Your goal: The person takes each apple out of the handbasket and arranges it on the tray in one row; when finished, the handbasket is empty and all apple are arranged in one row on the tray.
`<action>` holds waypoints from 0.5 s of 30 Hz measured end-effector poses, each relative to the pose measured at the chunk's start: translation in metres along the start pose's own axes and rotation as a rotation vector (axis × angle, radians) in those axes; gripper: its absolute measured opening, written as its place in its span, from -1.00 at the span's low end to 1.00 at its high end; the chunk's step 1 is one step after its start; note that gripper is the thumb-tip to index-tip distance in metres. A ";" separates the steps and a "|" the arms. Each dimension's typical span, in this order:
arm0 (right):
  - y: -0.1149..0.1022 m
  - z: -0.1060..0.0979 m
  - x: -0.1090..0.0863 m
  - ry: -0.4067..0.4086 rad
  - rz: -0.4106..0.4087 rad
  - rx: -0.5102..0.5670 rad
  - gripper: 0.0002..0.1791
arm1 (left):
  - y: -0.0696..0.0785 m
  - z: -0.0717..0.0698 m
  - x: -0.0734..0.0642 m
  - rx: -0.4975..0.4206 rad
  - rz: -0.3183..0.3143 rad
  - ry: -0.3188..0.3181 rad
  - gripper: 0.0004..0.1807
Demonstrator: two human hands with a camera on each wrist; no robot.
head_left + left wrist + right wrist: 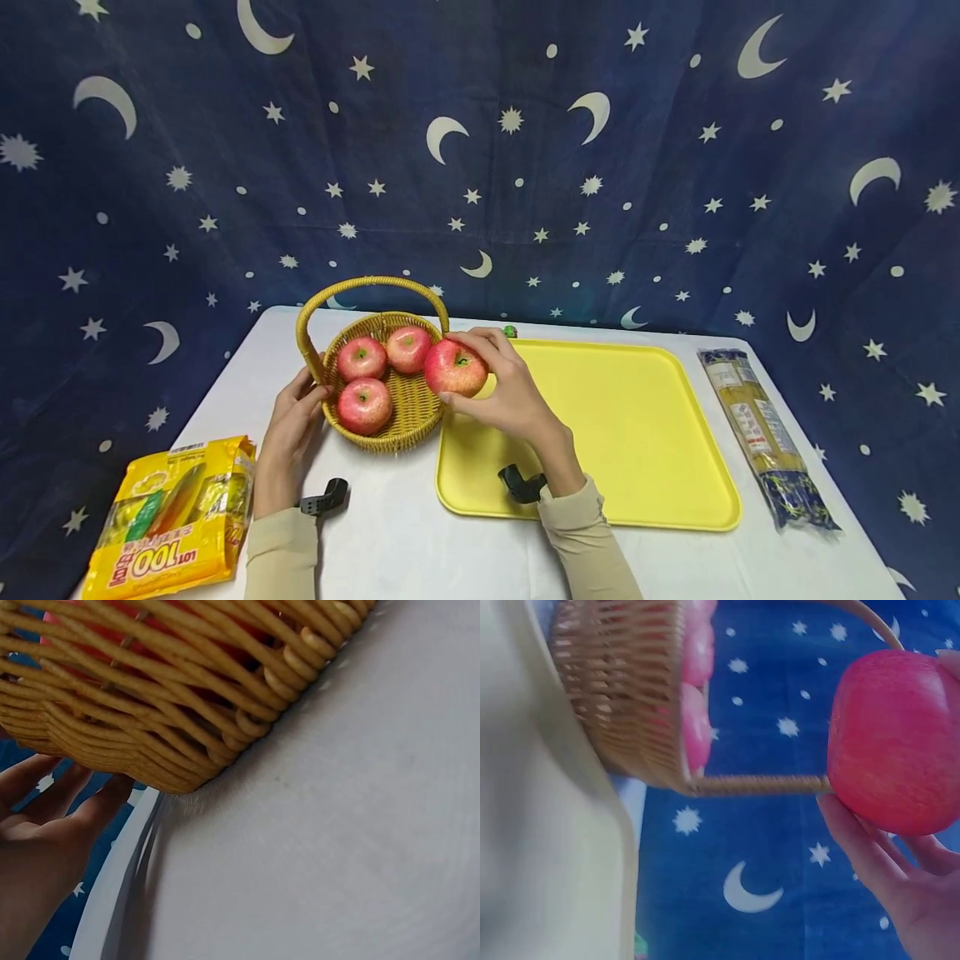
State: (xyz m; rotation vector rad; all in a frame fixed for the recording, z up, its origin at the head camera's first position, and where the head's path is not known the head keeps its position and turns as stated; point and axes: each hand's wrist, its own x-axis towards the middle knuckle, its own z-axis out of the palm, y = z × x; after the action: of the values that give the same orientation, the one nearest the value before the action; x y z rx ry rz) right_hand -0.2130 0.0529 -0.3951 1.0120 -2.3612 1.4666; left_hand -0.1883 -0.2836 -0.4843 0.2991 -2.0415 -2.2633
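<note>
My right hand (517, 387) holds a red apple (455, 367) between thumb and fingers, at the right rim of a wicker basket (408, 408). In the right wrist view this apple (896, 742) is up beside the basket's handle, above rim level. Inside the basket lie three more red apples, one at the front (364, 407), one at the left (362, 359) and one at the back (408, 348). My left hand (294, 417) grips the basket's left rim at the foot of the handle. The left wrist view shows its fingers (109, 801) against the woven side.
A yellow tray (615, 433) lies right of the basket, under my right forearm. At the far right is a long clear and blue packet (765, 433). A yellow candy bag (172, 517) sits front left. A small green object (511, 331) is behind the tray.
</note>
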 end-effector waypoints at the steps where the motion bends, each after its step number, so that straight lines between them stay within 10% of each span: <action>1: 0.000 -0.004 0.000 0.011 0.006 0.004 -0.22 | 0.000 0.000 0.000 -0.005 0.011 -0.007 -0.30; 15: 0.034 -0.033 0.004 0.169 0.316 -0.024 -0.16 | -0.003 -0.003 -0.001 0.018 0.029 -0.037 -0.30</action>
State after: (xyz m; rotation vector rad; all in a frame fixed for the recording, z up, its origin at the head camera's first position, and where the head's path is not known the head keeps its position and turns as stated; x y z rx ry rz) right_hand -0.2440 0.0882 -0.4012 0.5009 -2.4887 1.5503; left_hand -0.1871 -0.2856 -0.4875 0.2299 -2.0707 -2.2517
